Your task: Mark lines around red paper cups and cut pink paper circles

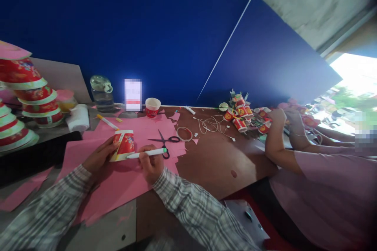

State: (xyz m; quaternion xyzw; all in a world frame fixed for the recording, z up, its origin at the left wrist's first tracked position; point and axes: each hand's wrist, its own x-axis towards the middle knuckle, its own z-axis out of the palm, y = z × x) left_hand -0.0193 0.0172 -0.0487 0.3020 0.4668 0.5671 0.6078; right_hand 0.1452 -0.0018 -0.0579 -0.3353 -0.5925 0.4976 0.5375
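Your left hand (101,153) has its fingers clamped on the side of a red paper cup (127,143), upside down over pink paper (118,190). Your right hand's (152,165) fingers pinch a white marker (153,152), tip at the cup's rim. The cup's printed characters are too small to read. Black scissors (164,140) lie just right; farther off, a pixelated screen (132,92) is illegible.

Left hand (101,155) grips red cup (127,143); right hand (151,163) holds white marker (153,152) at cup's lower rim — scissors (164,140) at cup's three o'clock, water bottle (103,99) at eleven.
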